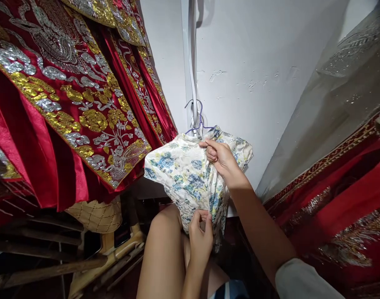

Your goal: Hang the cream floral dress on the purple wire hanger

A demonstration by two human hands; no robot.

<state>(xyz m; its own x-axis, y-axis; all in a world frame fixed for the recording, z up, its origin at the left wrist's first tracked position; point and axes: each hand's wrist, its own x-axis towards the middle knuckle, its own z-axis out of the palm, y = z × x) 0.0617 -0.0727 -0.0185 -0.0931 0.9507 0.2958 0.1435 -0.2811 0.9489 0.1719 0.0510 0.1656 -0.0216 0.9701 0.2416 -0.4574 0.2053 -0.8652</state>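
Note:
A short-sleeved white dress with blue and yellow flowers and a stand collar hangs in front of me on a thin purple hanger. A seam or zip line runs down its middle. Near the collar, my right hand is closed, pinching the fabric at the top of that line. Lower on the same line, my left hand pinches the cloth between thumb and fingers. Whether a zip pull lies in either pinch is too small to tell. My knee and forearm hide the dress's lower part.
Red garments with gold and silver sequins hang close on the left. Beneath them are wooden chair-like frames. A white wall with a vertical strip stands behind the hanger. On the right, clear plastic covers part of a red beaded garment.

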